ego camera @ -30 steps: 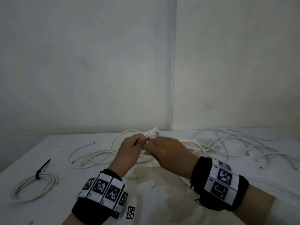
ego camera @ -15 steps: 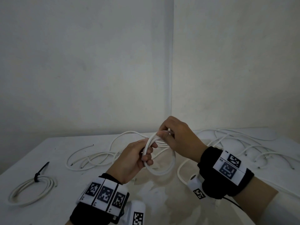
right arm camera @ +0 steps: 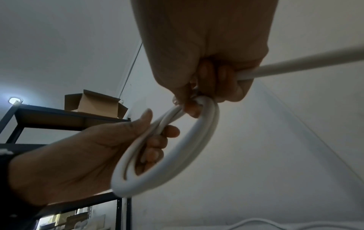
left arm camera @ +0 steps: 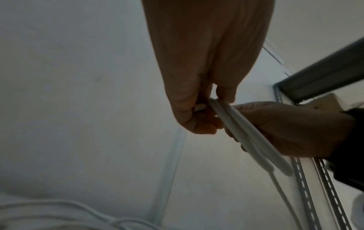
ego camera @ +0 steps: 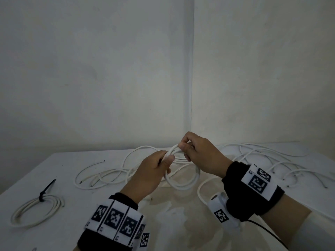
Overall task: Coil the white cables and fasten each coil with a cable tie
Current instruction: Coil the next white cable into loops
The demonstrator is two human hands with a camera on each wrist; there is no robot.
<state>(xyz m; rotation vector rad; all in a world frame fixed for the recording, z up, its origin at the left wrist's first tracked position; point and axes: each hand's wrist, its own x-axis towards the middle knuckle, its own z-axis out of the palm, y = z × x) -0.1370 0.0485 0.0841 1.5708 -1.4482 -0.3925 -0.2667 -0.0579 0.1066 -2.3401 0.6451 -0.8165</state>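
Note:
Above the middle of the white table [ego camera: 54, 238] I hold a small coil of white cable [ego camera: 183, 185]. My left hand [ego camera: 154, 171] grips the coil's left side, thumb on top. My right hand [ego camera: 195, 153] pinches the coil's top and holds the running cable. In the right wrist view the coil [right arm camera: 177, 155] shows two or three loops, and a straight cable length [right arm camera: 305, 65] leaves my right fist. The left wrist view shows both hands on the loops [left arm camera: 246, 132]. The cable's free tail [ego camera: 201, 192] drops to the table.
A finished coil [ego camera: 36, 211] with a black cable tie [ego camera: 46, 191] lies at the left. Loose white cables [ego camera: 101, 176] sprawl behind my hands and more cables [ego camera: 272, 160] at the right. Walls meet in a corner behind. A shelf with a cardboard box [right arm camera: 94, 102] shows.
Both hands rose from the table and drew apart, and the cable now forms a round coil between them. My right hand has lifted the coil's top slightly higher.

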